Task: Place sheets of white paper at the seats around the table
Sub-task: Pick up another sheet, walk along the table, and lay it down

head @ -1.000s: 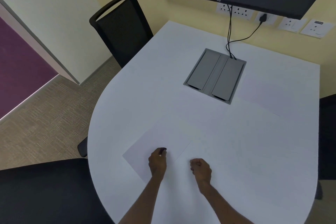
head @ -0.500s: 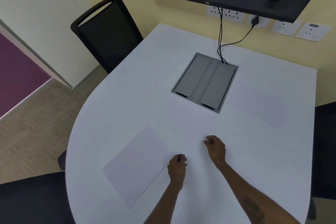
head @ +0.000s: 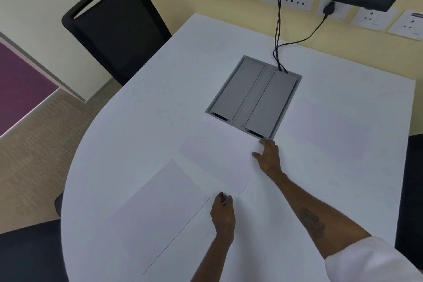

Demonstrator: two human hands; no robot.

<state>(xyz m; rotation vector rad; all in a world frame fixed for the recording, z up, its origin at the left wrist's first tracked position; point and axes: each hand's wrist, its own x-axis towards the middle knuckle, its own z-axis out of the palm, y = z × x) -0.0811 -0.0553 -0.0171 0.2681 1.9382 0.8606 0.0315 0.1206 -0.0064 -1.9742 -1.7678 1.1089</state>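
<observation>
Whereas both hands lay fisted low half a second ago, right hand (head: 269, 158) now slides a white paper sheet (head: 219, 158) up-frame on the white counter (head: 137, 121), fingers spread flat; left hand (head: 223, 213) loosely curled, gripping nothing: next seat being served

Single head-worn view, wide-angle, looking forward and down, close over table (head: 142, 103)

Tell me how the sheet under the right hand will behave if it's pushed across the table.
The sheet of paper lies flat and thin, so it is probably very light and floppy. On the smooth white table it should slide easily under the right hand fingertips. Pushed from one edge, it may swivel or buckle rather than travel straight.
</observation>
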